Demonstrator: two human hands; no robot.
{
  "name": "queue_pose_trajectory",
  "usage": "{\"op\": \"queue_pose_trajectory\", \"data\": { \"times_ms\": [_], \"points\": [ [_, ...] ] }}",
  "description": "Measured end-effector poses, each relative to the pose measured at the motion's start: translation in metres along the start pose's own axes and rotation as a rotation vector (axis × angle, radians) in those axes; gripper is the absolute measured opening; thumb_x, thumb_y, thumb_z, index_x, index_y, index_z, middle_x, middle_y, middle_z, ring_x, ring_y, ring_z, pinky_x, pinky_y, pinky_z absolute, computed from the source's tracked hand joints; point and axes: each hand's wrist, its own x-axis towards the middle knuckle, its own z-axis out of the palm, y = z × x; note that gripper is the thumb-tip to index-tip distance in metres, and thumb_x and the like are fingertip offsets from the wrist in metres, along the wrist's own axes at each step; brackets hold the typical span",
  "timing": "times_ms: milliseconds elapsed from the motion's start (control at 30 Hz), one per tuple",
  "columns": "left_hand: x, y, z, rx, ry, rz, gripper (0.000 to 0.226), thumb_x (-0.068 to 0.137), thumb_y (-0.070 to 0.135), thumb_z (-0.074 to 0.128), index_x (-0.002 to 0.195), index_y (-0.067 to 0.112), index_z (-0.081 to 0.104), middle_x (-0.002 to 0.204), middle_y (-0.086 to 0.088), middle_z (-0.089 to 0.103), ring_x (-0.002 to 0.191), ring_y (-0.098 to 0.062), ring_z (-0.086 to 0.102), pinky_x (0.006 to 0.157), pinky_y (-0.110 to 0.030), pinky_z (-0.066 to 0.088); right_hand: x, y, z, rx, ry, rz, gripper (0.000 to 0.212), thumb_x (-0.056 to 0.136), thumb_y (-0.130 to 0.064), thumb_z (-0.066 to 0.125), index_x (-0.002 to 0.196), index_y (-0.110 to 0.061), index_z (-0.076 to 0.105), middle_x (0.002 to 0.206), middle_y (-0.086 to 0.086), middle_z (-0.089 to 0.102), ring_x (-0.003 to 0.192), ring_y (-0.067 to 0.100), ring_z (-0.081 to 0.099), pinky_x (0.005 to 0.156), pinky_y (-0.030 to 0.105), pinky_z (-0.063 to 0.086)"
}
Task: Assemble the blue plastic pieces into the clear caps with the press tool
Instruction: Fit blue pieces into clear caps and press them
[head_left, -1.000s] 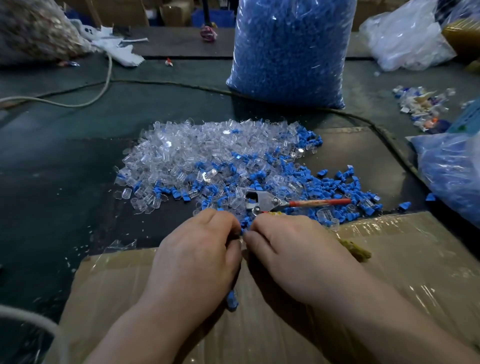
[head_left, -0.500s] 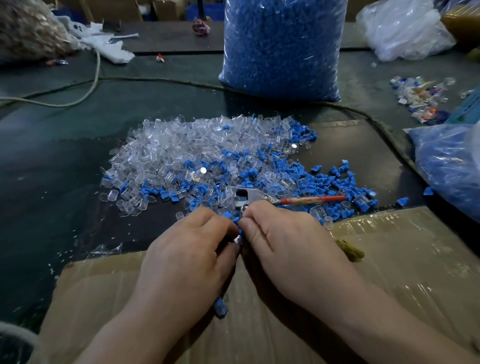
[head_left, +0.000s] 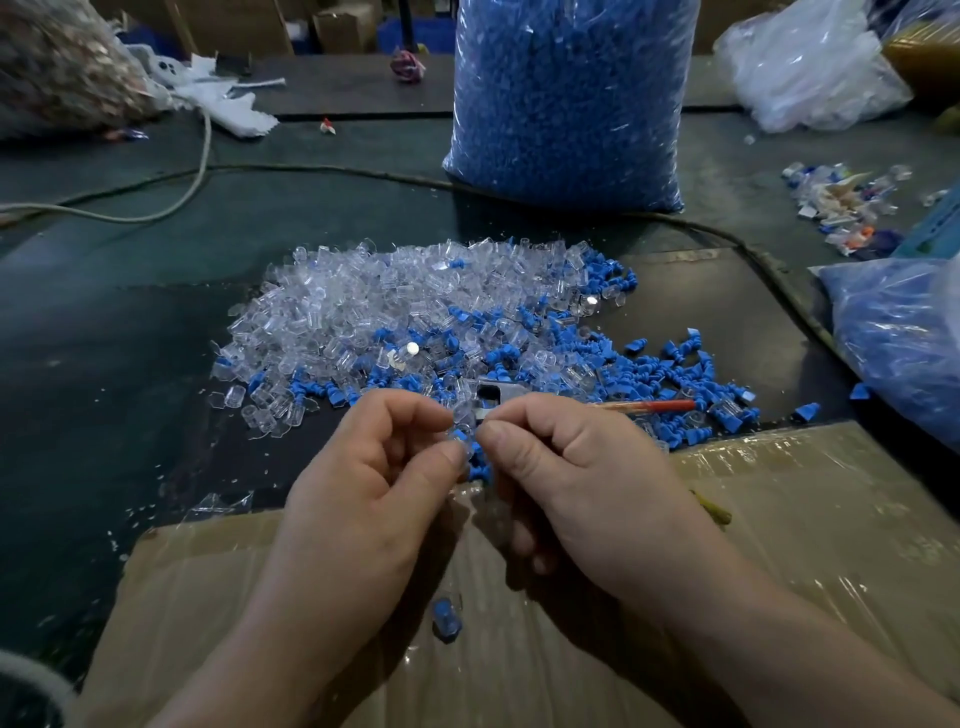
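Observation:
A heap of clear caps (head_left: 374, 306) mixed with blue plastic pieces (head_left: 670, 374) lies on the dark table. My left hand (head_left: 363, 499) pinches a clear cap (head_left: 462, 421) between thumb and forefinger, raised over the heap's near edge. My right hand (head_left: 576, 488) meets it fingertip to fingertip and pinches a blue piece (head_left: 475, 460) just under the cap. The metal press tool (head_left: 498, 395) with its red handle (head_left: 654, 406) lies on the heap right behind my fingers. One assembled cap with a blue insert (head_left: 447, 616) rests on the cardboard below my hands.
A wrapped cardboard sheet (head_left: 779, 519) covers the near table. A tall bag of blue pieces (head_left: 566, 98) stands behind the heap, and another blue-filled bag (head_left: 904, 343) lies at right. A cable (head_left: 311, 169) crosses the table. Scrap bits (head_left: 841, 202) sit far right.
Both hands have lifted off the cardboard and turned so the fingertips show, bringing the clear cap and blue piece into view. The tool has not moved.

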Motion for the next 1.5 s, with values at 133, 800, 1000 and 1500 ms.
{"op": "queue_pose_trajectory", "data": {
  "times_ms": [133,800,1000,1500],
  "points": [
    [-0.002,0.007,0.001,-0.397,-0.1,-0.174,0.013,0.079,0.022,0.067,0.091,0.024,0.072,0.069,-0.01,0.067,0.054,-0.018,0.058,0.046,-0.027,0.048,-0.001,-0.005,0.002,0.349,-0.084,0.036,0.015,0.098,-0.023,0.054,0.088,-0.019,0.065,0.067,0.005,0.066,0.055,0.025,0.064,0.053,0.035,0.056],
    [0.004,0.017,-0.002,-0.744,-0.183,-0.336,0.009,0.067,0.017,0.069,0.074,0.017,0.074,0.061,-0.012,0.06,0.046,-0.015,0.057,0.037,-0.022,0.044,-0.001,-0.001,0.001,-0.116,0.121,-0.294,0.014,0.086,-0.038,0.061,0.099,-0.041,0.064,0.082,-0.015,0.068,0.077,0.01,0.067,0.069,0.029,0.054],
    [0.005,0.015,-0.001,-0.758,-0.217,-0.345,0.005,0.075,0.01,0.076,0.075,0.015,0.074,0.061,-0.014,0.061,0.046,-0.017,0.058,0.036,-0.023,0.045,0.0,-0.002,-0.004,-0.224,0.12,-0.331,0.007,0.089,-0.042,0.065,0.094,-0.038,0.063,0.084,-0.019,0.065,0.08,0.008,0.064,0.066,0.024,0.051],
    [-0.001,0.011,0.002,-0.375,-0.128,-0.212,0.021,0.087,0.001,0.072,0.083,0.022,0.075,0.061,-0.013,0.065,0.05,-0.024,0.06,0.047,-0.03,0.051,-0.001,-0.002,0.001,-0.676,0.237,-0.579,0.023,0.091,-0.029,0.048,0.097,-0.021,0.069,0.097,-0.008,0.064,0.087,0.013,0.063,0.064,0.034,0.056]
  ]
}}
